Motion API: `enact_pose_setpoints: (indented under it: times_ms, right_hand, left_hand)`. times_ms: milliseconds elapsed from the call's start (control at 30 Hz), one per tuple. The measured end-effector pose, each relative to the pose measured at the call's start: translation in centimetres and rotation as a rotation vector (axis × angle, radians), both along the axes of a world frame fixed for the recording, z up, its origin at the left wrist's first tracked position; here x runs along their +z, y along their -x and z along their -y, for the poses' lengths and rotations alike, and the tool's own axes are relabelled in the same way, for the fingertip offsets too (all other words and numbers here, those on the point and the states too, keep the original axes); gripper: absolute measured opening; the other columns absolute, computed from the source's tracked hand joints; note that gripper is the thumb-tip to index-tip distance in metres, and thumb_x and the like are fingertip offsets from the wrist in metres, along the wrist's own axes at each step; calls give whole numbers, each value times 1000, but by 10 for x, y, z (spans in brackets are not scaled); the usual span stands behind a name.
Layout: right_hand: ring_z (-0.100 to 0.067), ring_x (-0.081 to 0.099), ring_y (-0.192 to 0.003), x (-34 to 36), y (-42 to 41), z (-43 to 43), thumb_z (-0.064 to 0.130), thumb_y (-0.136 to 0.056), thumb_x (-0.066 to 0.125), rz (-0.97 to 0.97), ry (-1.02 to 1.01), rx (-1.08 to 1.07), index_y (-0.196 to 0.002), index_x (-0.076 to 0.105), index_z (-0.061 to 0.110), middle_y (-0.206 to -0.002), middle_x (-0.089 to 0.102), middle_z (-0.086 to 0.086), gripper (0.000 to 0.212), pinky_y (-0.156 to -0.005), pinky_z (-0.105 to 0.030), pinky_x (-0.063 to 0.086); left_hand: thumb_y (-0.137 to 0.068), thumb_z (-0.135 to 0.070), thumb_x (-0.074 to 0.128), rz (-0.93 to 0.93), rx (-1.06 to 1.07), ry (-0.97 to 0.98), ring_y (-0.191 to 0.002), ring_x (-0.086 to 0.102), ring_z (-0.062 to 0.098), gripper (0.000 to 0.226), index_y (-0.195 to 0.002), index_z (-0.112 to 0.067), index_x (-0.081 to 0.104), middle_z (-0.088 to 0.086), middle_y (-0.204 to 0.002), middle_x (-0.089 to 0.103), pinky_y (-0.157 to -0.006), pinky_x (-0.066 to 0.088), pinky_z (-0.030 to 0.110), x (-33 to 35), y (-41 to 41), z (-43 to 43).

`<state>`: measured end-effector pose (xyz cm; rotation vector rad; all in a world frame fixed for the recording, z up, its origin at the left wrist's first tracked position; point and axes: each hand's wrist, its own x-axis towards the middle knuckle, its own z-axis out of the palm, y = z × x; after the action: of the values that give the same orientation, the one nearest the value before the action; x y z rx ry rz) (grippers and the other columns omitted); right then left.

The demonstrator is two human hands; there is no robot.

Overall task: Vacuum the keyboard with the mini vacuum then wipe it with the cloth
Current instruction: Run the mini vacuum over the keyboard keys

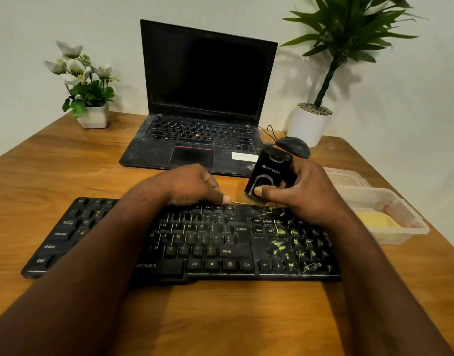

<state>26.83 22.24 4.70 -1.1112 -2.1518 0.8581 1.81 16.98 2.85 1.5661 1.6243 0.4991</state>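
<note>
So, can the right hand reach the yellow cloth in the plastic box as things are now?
Probably not yet: the right hand grips the mini vacuum, so it is busy. The way itself looks free: the box stands close beside that arm, apparently uncovered, with the cloth lying exposed inside.

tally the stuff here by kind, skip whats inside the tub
potted plants: 2
laptop: 1
keyboard: 1
mouse: 1
mini vacuum: 1
clear tub: 1
clear lid-like piece behind it: 1
total: 8
</note>
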Motion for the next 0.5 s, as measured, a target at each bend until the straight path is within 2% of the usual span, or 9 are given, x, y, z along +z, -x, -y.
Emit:
enact_pose_setpoints:
  times_ms: [100,233,333,400,433,500]
  right_hand:
    - [-5,73,-88,-2,0,5,25,-74,91,41,49,47,-115,67,27,-100,75,10,46,-76,-23,59]
    - [3,59,-70,-1,-9,-3,32,-74,90,171,-196,-209,-124,69,28,-95,71,14,55,-64,-23,47]
    - [1,70,-80,-2,-23,3,31,-74,90,29,-58,-148,-121,69,23,-96,72,14,52,-66,-15,51]
    - [3,71,-82,-3,-21,12,28,-74,91,44,20,-58,-122,68,23,-99,74,13,53,-64,-12,53]
    - [1,71,-81,-5,-18,13,29,-74,91,84,-10,-66,-124,67,24,-102,74,13,56,-67,-14,55]
    - [-6,71,-83,-5,-14,10,36,-73,91,186,-175,-202,-128,67,28,-105,75,11,60,-75,-31,60]
  left_hand:
    - [-88,-47,76,-10,19,-26,-51,53,7,41,-57,-22,65,-6,-55,59,-73,49,35,0,0,3]
    - [-84,-49,78,7,43,-60,-46,49,6,43,-56,-21,62,-6,-52,56,-68,43,29,-2,-1,6]
    - [-83,-48,80,27,52,-52,-48,52,6,41,-58,-20,64,-4,-55,58,-74,45,31,-2,-1,6]
    - [-83,-49,80,29,58,-51,-50,54,6,40,-59,-20,65,-3,-56,60,-76,48,34,-3,0,6]
    - [-82,-49,80,30,62,-48,-50,55,6,40,-59,-20,66,-2,-57,61,-79,52,37,-3,0,6]
    - [-82,-50,81,23,67,-44,-53,57,7,40,-59,-20,67,-2,-58,62,-89,54,44,-4,-1,6]
